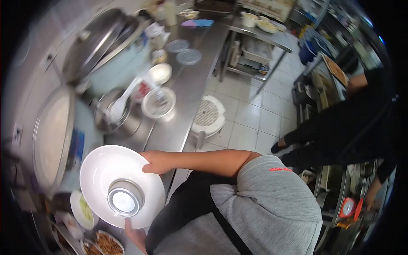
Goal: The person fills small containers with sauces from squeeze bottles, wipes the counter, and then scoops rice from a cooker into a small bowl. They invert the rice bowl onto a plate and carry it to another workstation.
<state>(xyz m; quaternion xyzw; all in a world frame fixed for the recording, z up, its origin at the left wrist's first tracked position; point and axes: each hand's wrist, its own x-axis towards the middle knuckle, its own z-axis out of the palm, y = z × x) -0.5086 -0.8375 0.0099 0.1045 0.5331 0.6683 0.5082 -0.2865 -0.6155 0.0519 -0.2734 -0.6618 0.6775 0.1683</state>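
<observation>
A large white bowl (95, 178) is tilted at the lower left, with a small round metal container (124, 202) with a whitish round face inside it. My right hand (156, 162) grips the bowl's upper right rim, thumb on the inner side. At the lower rim is my left hand (135, 238), one digit over the edge near the metal container; its other fingers are hidden beneath the bowl.
Large lidded pots (117, 70) line the counter's wall side. A metal bowl (112, 111) with a white spatula, a white tub (158, 103) and clear lids (189, 56) lie ahead. Food dishes (108, 243) sit below. A white stool (209, 115) and a person in black (344, 127) are right.
</observation>
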